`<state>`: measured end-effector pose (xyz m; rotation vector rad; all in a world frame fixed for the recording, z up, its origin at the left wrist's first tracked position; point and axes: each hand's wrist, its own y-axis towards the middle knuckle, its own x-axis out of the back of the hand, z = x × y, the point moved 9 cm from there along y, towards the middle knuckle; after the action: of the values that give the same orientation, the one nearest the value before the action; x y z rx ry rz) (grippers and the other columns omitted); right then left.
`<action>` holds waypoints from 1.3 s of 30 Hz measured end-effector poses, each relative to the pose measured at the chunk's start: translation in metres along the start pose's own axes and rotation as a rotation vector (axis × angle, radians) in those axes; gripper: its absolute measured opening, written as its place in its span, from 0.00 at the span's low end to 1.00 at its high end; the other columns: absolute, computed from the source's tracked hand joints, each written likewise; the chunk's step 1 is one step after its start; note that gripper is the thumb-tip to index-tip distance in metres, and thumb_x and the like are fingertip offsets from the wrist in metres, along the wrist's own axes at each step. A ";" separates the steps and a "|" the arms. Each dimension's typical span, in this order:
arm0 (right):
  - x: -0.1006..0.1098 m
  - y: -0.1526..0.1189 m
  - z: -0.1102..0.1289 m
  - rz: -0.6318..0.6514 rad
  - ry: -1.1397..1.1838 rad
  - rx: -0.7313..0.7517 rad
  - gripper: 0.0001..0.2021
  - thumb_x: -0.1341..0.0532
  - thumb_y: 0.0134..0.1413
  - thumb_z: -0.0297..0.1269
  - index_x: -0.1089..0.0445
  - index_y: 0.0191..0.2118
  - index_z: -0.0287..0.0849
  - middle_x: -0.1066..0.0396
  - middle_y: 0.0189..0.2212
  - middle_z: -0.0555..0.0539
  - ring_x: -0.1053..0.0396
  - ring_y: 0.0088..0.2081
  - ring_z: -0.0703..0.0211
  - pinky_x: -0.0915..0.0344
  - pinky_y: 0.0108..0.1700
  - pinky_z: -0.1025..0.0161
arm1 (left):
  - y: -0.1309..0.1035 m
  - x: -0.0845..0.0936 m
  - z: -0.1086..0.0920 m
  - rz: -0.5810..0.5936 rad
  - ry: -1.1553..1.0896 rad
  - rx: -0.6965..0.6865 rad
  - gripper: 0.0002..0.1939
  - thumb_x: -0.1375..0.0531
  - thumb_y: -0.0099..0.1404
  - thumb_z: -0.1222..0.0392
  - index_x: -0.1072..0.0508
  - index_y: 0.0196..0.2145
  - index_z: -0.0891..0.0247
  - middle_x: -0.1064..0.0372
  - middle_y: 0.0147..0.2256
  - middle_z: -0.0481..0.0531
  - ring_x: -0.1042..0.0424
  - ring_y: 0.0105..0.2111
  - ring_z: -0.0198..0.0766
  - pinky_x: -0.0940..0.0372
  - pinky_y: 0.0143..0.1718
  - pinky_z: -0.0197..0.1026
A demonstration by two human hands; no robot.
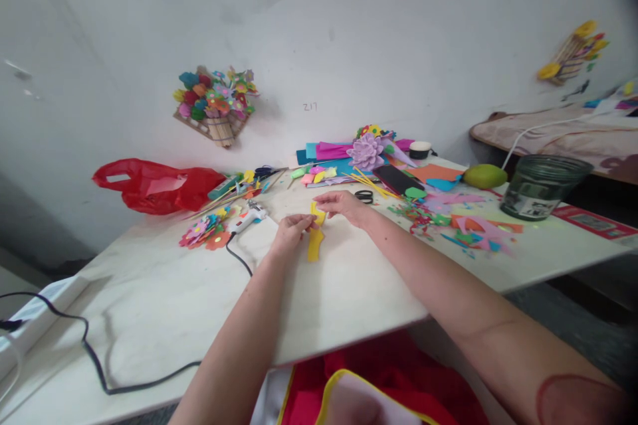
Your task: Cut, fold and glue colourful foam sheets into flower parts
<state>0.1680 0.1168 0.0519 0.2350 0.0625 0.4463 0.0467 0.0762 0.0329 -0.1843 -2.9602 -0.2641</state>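
Working over a white table (164, 319), with a red plastic bag (142, 202) well left of the wavy-edged yellow strip (314, 247). Pinching the strip's middle with the left hand (293, 231); touching its upper end with the right hand (343, 207), cannot tell whether gripping. Left of it, a glue gun (249, 218).

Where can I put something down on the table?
There's bare table between the flower pile and the front black cable, left of the left forearm. Another lies between it and the right forearm, in front of the yellow strip. It's crowded along the back, by the purple flower, and right of the right hand, among colourful scraps and the jar.
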 end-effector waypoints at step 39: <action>0.079 0.005 0.004 -0.516 -0.824 -0.072 0.08 0.40 0.42 0.40 0.28 0.27 0.41 0.30 0.20 0.51 0.34 0.24 0.63 0.40 0.28 0.68 | -0.004 0.003 -0.016 -0.279 0.984 -0.035 0.10 0.37 0.44 0.52 0.31 0.19 0.60 0.31 0.27 0.56 0.36 0.38 0.48 0.44 0.38 0.44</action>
<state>0.2380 0.1547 0.0564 0.3057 -0.6858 -0.1838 0.0458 0.0693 0.0477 0.2835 -1.9905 -0.3198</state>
